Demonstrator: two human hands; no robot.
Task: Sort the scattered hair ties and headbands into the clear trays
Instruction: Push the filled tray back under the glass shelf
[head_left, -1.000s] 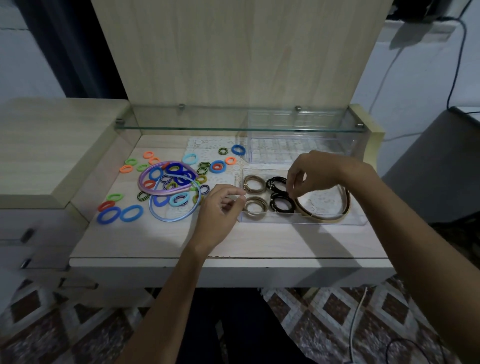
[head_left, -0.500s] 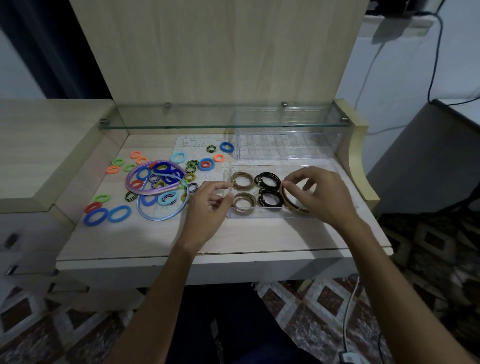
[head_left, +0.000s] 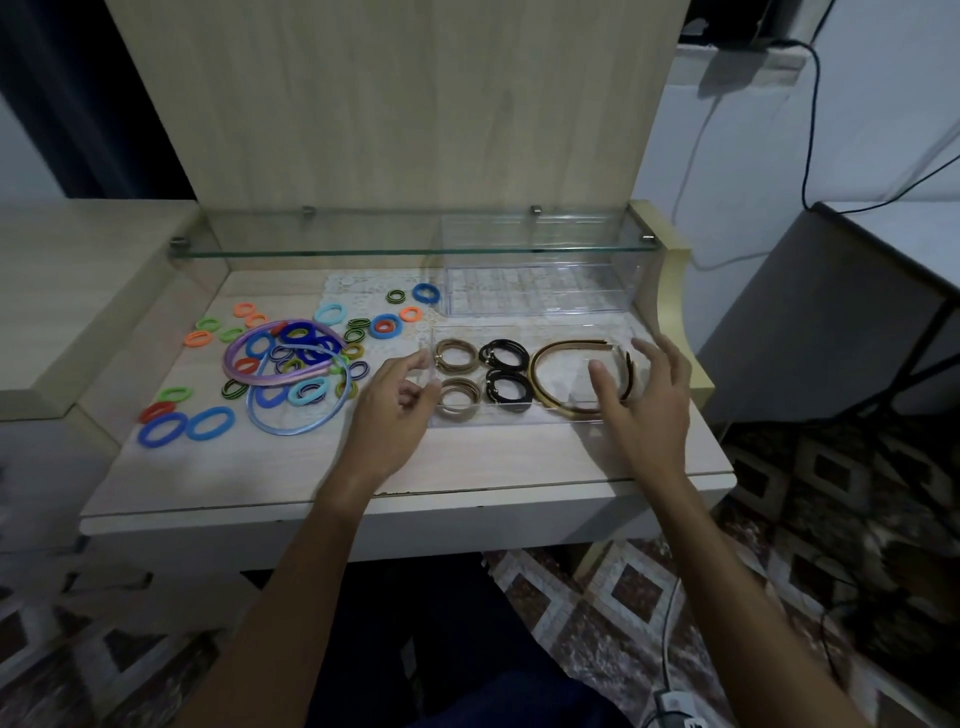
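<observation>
A flat clear tray (head_left: 524, 419) lies on the desk and holds tan hair ties (head_left: 456, 355), black hair ties (head_left: 504, 354) and a gold headband (head_left: 545, 364). My left hand (head_left: 397, 410) is at the tray's left edge, its fingers loosely curled, touching the rim. My right hand (head_left: 644, 395) hovers over the tray's right end with fingers spread, holding nothing. Left of the tray lie scattered coloured hair ties (head_left: 210, 422), a purple headband (head_left: 244, 358) and a blue headband (head_left: 291, 426). A second, deeper clear tray (head_left: 540, 312) stands behind.
A glass shelf (head_left: 415, 249) spans the desk above the back tray. A raised wooden ledge (head_left: 67, 291) borders the left side and a curved wooden side piece (head_left: 670, 291) the right. A lace mat (head_left: 363, 286) lies under the back items.
My right hand has let go of the gold headband and pulled back to the right, fingers spread; the headband now lies in the tray. My left hand stays at the tray's left edge.
</observation>
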